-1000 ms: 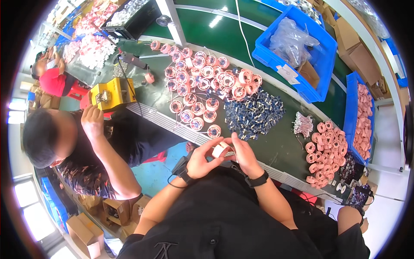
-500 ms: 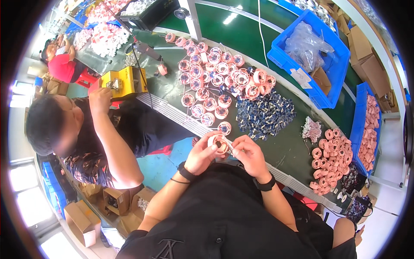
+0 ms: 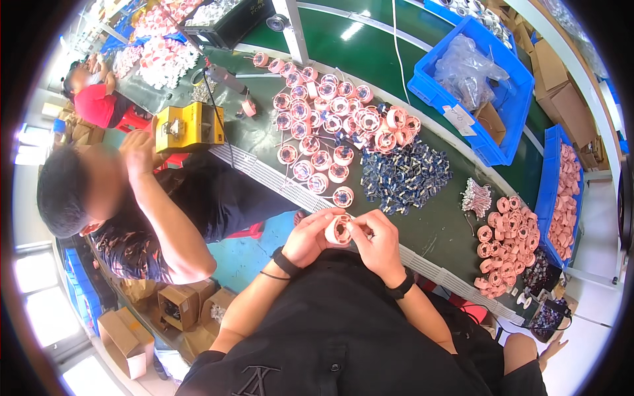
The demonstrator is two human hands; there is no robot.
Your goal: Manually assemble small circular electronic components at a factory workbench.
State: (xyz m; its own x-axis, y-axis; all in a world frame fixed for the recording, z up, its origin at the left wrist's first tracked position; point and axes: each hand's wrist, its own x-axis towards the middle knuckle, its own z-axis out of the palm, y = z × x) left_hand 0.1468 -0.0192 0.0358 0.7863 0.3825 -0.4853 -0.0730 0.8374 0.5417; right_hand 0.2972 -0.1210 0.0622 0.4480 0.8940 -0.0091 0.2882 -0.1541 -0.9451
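Note:
My left hand [image 3: 304, 241] is closed round a round pink plastic housing [image 3: 331, 235], held in front of my chest by the bench edge. Its open side, dark inside, is turned partly toward my right hand [image 3: 379, 245]. The thumb and fingers of that hand are pinched together at the housing's opening; what they hold is too small and covered to name. Just beyond my hands stands a pink housing with a dark part inside [image 3: 343, 197], one of many grouped on the bench. A heap of small blue circuit boards [image 3: 406, 177] lies to their right.
Plain pink housings [image 3: 508, 244] are piled at the right, beside a bundle of white-pink wired parts [image 3: 475, 198]. A blue crate [image 3: 477, 132] with plastic bags stands beyond the bench. At my left, another person [image 3: 158, 224] sits by a yellow machine [image 3: 190, 127].
The pink housing has tilted and shifted slightly lower in my left hand. My right fingers have moved left from beside it to its opening. The neighbouring person's raised hand has drawn back toward their head.

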